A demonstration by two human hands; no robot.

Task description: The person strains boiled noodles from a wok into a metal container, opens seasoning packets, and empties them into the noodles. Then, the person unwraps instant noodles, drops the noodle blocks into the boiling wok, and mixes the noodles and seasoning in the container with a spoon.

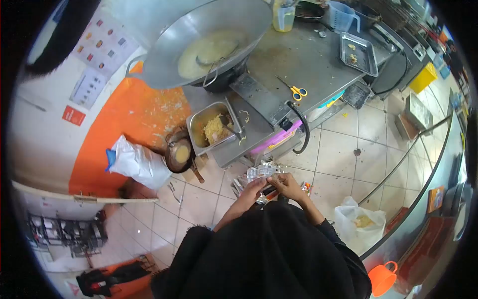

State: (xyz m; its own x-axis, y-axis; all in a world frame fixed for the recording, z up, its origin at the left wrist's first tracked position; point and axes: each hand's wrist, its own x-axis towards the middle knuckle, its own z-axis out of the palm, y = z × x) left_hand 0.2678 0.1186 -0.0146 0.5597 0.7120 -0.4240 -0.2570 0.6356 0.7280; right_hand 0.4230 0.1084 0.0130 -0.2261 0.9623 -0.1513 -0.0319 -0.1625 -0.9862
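Note:
Close in front of my body, my left hand (252, 193) and my right hand (287, 186) meet with their fingertips almost together. Both are closed in a pinch; whatever is between the fingers is too small to make out. Just beyond them is a clear and silvery plastic wrapper (259, 172), touching or very near the fingertips. More shiny foil-like packets (239, 184) show beneath and beside the hands, partly hidden by them. A small red and orange packet (306, 188) lies by my right wrist.
A large wok (164, 55) with pale liquid stands on the metal counter (269, 55). Nearby are a steel pan (195, 127) of noodle-like food, yellow-handled scissors (298, 93) and a metal tray (371, 62). On the floor are a white sack (142, 164) and a plastic bag (348, 219).

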